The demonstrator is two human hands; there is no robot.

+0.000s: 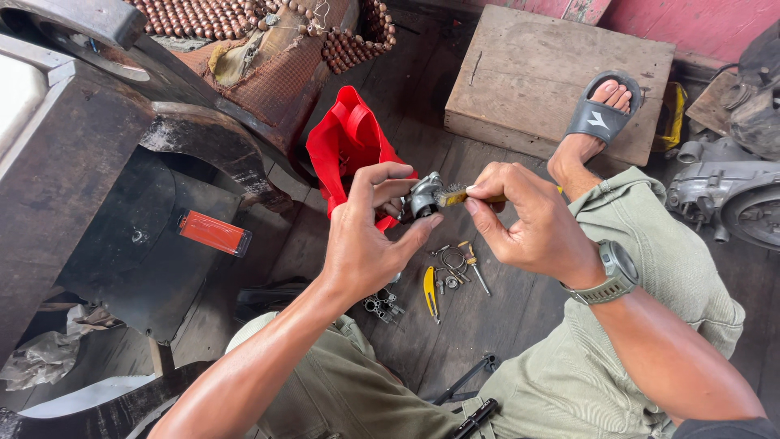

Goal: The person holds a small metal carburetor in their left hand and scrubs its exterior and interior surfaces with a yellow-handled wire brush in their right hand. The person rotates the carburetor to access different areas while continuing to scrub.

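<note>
Gripping a small grey metal engine part [422, 196] just above centre frame: left hand [367, 236] curling round it, thumb underneath, forefinger hooked over the top, fingers clenched on the casting. Pinching a small brush with a yellow handle and worn bristles [449, 195] in the right hand [528, 223], thumb and forefinger tips pressed tight on the handle, bristles touching the metal part's right side. Wearing a chunky grey-green wristwatch [613, 275] on the right wrist, right of centre.

Lying directly below the hands, on the dark wooden plank floor [455, 325]: a yellow-handled tool [430, 291], a small screwdriver with a yellowish grip [472, 265], a wire ring and loose bits of metal hardware [452, 264], plus a small grey cast piece [382, 305] near the left forearm. Sitting behind the left hand, a crumpled red fabric bag [345, 142]. Resting on a weathered wooden block [536, 73] at upper right, a foot in a black slide sandal [603, 110]. Showing at the far right edge, a grey metal engine casing [727, 199]. Filling the left side, a dark scooter body [106, 203] with an orange-red reflector [214, 232], and a brown beaded seat cover [244, 20] along the top. Framing the lower half, knees in olive-green trousers [617, 358].
</note>
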